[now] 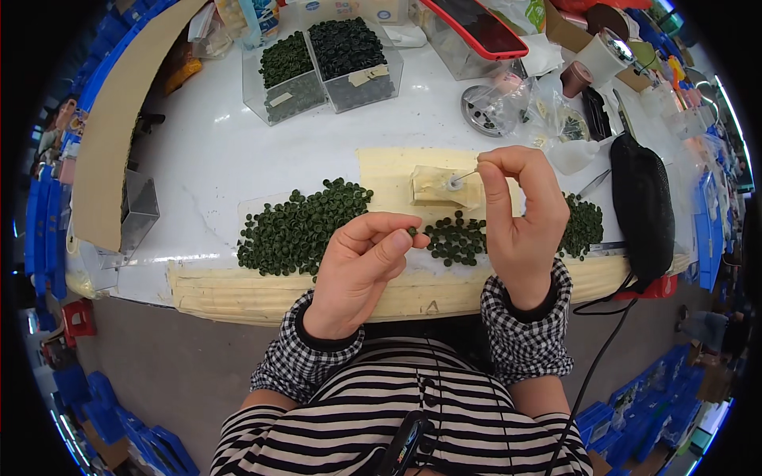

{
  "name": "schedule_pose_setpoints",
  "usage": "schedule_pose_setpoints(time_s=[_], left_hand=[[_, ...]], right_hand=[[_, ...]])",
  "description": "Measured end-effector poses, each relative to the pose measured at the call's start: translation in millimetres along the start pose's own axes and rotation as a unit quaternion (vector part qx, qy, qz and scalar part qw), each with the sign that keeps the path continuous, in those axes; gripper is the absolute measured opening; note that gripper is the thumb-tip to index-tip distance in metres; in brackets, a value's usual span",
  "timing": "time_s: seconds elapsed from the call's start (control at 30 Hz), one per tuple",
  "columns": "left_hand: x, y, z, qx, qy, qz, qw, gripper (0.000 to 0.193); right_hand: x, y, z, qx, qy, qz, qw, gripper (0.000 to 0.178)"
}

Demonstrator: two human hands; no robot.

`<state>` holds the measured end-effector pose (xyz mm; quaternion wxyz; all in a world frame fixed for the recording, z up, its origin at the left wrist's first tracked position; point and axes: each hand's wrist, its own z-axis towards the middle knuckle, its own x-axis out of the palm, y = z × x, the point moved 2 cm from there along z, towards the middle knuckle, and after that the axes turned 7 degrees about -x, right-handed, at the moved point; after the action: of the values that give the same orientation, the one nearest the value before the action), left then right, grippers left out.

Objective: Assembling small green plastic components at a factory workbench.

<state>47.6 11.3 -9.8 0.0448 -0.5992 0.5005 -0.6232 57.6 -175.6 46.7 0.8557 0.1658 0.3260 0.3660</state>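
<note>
My left hand [357,270] pinches a small dark green round piece [412,231] between thumb and fingertips, above the table's near part. My right hand [525,214] holds a thin needle-like stick [468,174] between thumb and forefinger. The stick's far end reaches a small white cup-like spot [455,183] on a block wrapped in yellowish tape [427,186]; whether it dips inside is too small to tell. A large pile of green cup-shaped pieces [298,230] lies left of my left hand. A smaller group of them [458,239] lies between my hands, and another pile [583,226] is beyond my right wrist.
Two clear bins, one of green pieces [286,62] and one of darker pieces [345,49], stand at the back. A red-cased phone [480,30] rests on a clear box. A black pouch [641,202] lies at right, a cardboard sheet [119,127] stands at left.
</note>
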Motion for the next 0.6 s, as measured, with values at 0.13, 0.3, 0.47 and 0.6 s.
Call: schedule_pose_setpoints(time_s=[0.13, 0.3, 0.47, 0.6], left_hand=[[-0.5, 1.2, 0.2, 0.004, -0.006, 0.002, 1.000, 0.019], [-0.4, -0.5, -2.6, 0.009, -0.013, 0.006, 1.000, 0.020], [1.5, -0.1, -1.7, 0.016, -0.007, 0.005, 1.000, 0.018], [3.4, -0.7, -2.5, 0.026, -0.001, 0.007, 1.000, 0.016]], right_hand=[[7.0, -3.7, -4.3, -0.022, 0.060, -0.085, 0.994, 0.013], [-17.1, -5.2, -5.3, -0.004, 0.047, -0.120, 0.992, 0.019], [-60.0, -23.0, -18.4, 0.061, 0.050, -0.196, 0.977, 0.009], [-63.1, -31.7, -31.2, 0.059, 0.100, -0.232, 0.966, 0.008]])
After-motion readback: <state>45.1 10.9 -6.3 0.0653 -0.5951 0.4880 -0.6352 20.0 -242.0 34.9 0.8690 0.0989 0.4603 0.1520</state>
